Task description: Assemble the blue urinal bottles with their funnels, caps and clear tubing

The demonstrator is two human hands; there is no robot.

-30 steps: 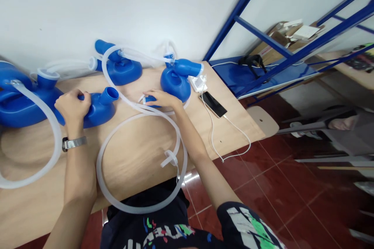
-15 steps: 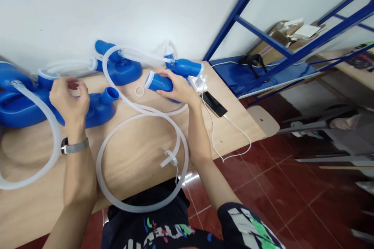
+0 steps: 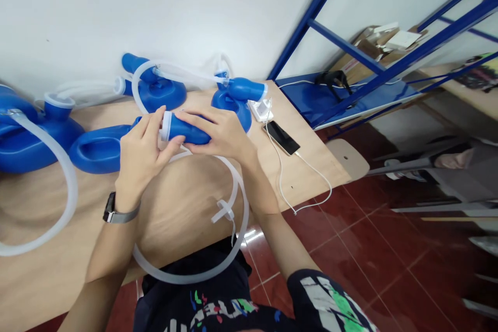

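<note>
My right hand is wrapped around a blue plastic tube piece, held sideways above the table. My left hand, wearing a watch, has its thumb and fingers closed at the tube's white rim. A small whitish part shows between those fingers, too covered to name. Behind the left hand lies a blue urinal bottle with a hollow handle; its neck is mostly hidden. A translucent hose loops below both hands, with a white clip near its end.
More blue bottles with hoses stand at the left and along the wall. A blue bottle, a white power adapter and a phone on a cable lie at right. Beyond stands a blue metal rack.
My left hand has moved right, from above the bottles to the tube's white rim. My right hand has brought the tube left and slightly down. The small white ring on the table is now hidden.
</note>
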